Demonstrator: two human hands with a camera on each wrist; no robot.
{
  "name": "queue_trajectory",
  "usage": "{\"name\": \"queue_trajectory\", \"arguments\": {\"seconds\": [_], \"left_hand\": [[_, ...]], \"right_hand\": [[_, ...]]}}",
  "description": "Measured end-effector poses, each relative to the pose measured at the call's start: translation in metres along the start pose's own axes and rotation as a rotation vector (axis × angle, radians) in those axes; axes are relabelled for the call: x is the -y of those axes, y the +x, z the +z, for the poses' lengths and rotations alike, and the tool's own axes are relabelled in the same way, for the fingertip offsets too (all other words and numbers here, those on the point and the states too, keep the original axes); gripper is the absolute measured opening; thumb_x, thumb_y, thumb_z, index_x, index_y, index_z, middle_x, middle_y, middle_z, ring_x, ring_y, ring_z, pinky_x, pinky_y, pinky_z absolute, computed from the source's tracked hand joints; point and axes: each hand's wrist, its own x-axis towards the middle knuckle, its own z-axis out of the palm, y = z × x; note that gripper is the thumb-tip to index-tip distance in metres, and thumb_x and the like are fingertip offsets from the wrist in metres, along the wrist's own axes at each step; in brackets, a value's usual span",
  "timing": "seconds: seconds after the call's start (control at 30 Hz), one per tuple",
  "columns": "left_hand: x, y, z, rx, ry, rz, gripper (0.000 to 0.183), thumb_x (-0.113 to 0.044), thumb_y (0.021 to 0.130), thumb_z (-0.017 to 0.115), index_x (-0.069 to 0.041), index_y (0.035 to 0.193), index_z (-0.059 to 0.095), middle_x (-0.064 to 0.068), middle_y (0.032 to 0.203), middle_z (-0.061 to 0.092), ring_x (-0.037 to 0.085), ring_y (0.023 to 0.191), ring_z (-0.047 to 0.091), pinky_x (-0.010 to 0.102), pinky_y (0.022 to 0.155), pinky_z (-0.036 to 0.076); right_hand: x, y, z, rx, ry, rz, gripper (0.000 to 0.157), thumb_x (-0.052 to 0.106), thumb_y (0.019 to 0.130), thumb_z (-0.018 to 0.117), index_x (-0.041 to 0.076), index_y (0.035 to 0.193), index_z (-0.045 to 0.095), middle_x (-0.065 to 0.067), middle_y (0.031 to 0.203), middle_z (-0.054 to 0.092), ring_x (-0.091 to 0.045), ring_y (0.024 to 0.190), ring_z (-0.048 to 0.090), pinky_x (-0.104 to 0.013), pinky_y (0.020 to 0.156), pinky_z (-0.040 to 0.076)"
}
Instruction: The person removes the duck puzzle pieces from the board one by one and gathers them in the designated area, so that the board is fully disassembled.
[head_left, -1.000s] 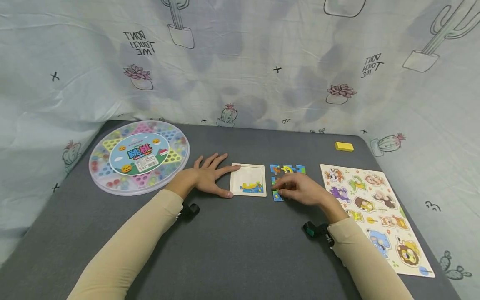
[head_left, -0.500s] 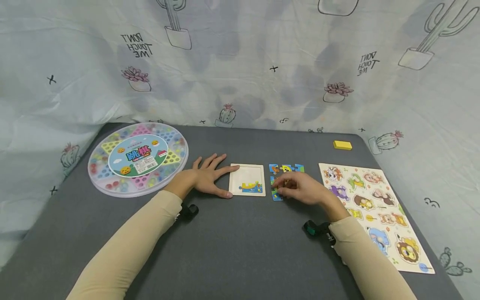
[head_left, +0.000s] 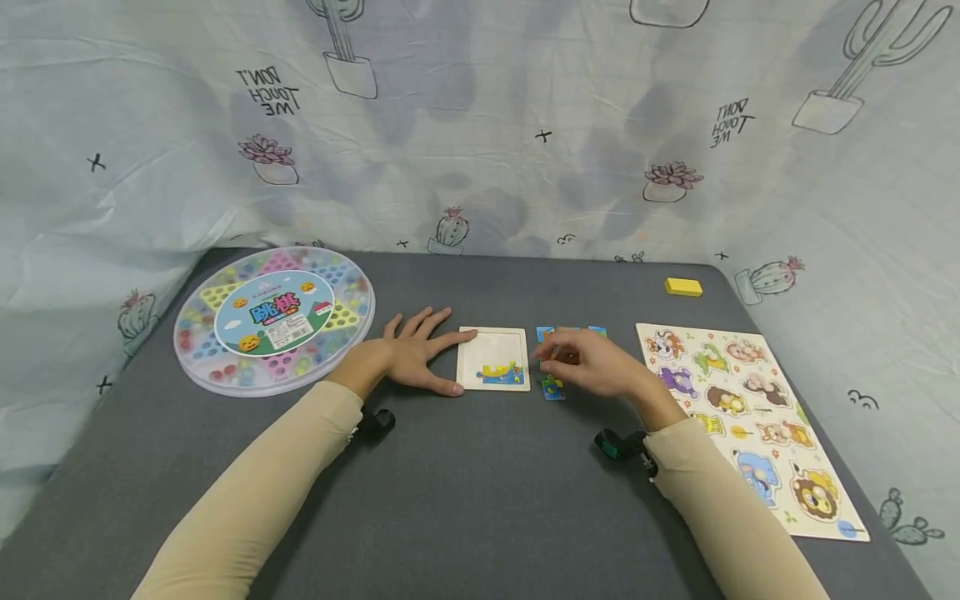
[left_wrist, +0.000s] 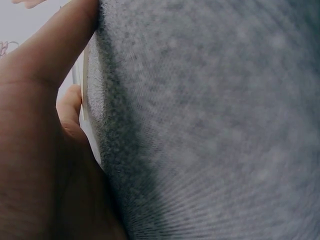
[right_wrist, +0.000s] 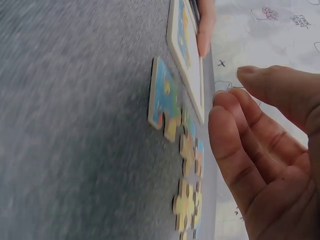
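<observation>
My left hand [head_left: 416, 362] lies on the table with its fingers spread. Its thumb and index finger touch the left edge of a small wooden puzzle tray [head_left: 487, 343]. Blue and yellow jigsaw pieces [head_left: 502, 375] fill the tray's lower right part. To the right of the tray, my right hand [head_left: 592, 362] hovers over loose jigsaw pieces [head_left: 553, 389], partly hiding them. In the right wrist view its fingers are loosely bent, with a gap to the thumb and nothing between them. Loose pieces [right_wrist: 165, 95] lie flat on the table beside the tray there.
A round Chinese checkers set [head_left: 277, 383] lies at the left. On the right is a wooden animal puzzle board [head_left: 750, 525], partly beneath the right forearm in the head view. A yellow block [head_left: 683, 287] sits at the back right, before a printed cloth [head_left: 480, 108].
My right hand has risen off the loose pieces and shifted slightly towards the tray and the back, covering more of the upper row. My left hand stays in place at the tray.
</observation>
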Motion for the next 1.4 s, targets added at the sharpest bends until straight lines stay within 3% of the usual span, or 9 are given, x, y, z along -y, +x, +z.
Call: {"name": "queue_trajectory", "arguments": {"seconds": [0.33, 0.93, 1.2, 1.4], "left_hand": [[0.000, 0.001, 0.000, 0.001, -0.006, -0.006, 0.104, -0.090, 0.076, 0.059, -0.057, 0.160, 0.008, -0.006, 0.172, -0.018, 0.029, 0.158, -0.019, 0.070, 0.118, -0.010], [-0.003, -0.003, -0.002, -0.007, -0.024, 0.000, 0.103, -0.091, 0.075, 0.058, -0.058, 0.160, 0.010, -0.006, 0.172, -0.019, 0.029, 0.158, -0.019, 0.069, 0.118, -0.010], [-0.004, -0.004, -0.002, 0.000, -0.029, 0.002, 0.102, -0.091, 0.076, 0.057, -0.057, 0.160, 0.009, -0.006, 0.171, -0.019, 0.030, 0.157, -0.020, 0.070, 0.118, -0.009], [-0.002, -0.005, -0.002, -0.004, -0.034, 0.014, 0.102, -0.090, 0.077, 0.058, -0.057, 0.160, 0.010, -0.005, 0.172, -0.018, 0.031, 0.157, -0.020, 0.071, 0.118, -0.009]], "right_hand": [[0.008, 0.018, 0.009, -0.023, -0.005, -0.061, 0.019, 0.013, 0.102, 0.066, 0.007, 0.119, 0.073, 0.000, 0.108, 0.069, -0.017, 0.086, 0.065, -0.036, 0.077, 0.055], [0.019, 0.044, 0.029, 0.037, 0.070, -0.117, 0.022, 0.010, 0.103, 0.064, 0.004, 0.124, 0.069, -0.010, 0.119, 0.067, -0.023, 0.091, 0.072, -0.038, 0.083, 0.058], [0.018, 0.049, 0.036, 0.053, 0.014, -0.095, 0.029, 0.010, 0.101, 0.066, 0.004, 0.129, 0.067, -0.008, 0.111, 0.067, -0.017, 0.083, 0.070, -0.035, 0.077, 0.057], [0.019, 0.050, 0.039, 0.071, -0.052, -0.104, 0.031, 0.013, 0.101, 0.067, 0.003, 0.131, 0.069, -0.007, 0.110, 0.065, -0.015, 0.088, 0.069, -0.031, 0.081, 0.057]]}}
